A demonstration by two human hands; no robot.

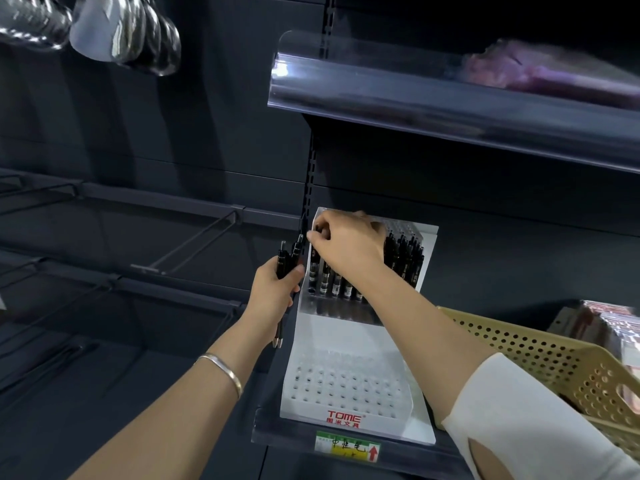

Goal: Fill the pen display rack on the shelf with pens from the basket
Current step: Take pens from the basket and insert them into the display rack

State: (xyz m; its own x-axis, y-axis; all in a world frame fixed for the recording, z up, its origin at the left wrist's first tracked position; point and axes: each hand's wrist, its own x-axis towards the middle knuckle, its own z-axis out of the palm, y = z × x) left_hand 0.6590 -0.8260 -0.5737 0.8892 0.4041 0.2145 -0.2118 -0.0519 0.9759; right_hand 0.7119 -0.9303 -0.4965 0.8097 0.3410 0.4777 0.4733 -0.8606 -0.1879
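Dark shelf (pixel 277 434) is bearing the rack (pixel 346 341), right hand (pixel 346 244) pinching a pen (pixel 314 268) there. Beside it, left hand (pixel 273 292) is gripping pens (pixel 287 258).

Both arms outstretched, left grip (pixel 273 289) curled, right grip (pixel 346 244) higher, pinched.

hanging clear packets (pixel 121 29) top-left | wire hooks (pixel 194 242) left | purple item (pixel 540 69) top-right | price label (pixel 348 446)

1. Two hands: left hand (pixel 273 292), right hand (pixel 346 244).
2. One rack (pixel 346 355).
3. One basket (pixel 519 344).
4. Held pens (pixel 288 261): at least two.
5. Racked pens (pixel 336 282): five in plain view, more beyond, too crowded to count.
6. One bangle (pixel 225 370).
7. One price label (pixel 348 449).
8. Two shelves: upper shelf (pixel 415 109), lower shelf (pixel 277 433).
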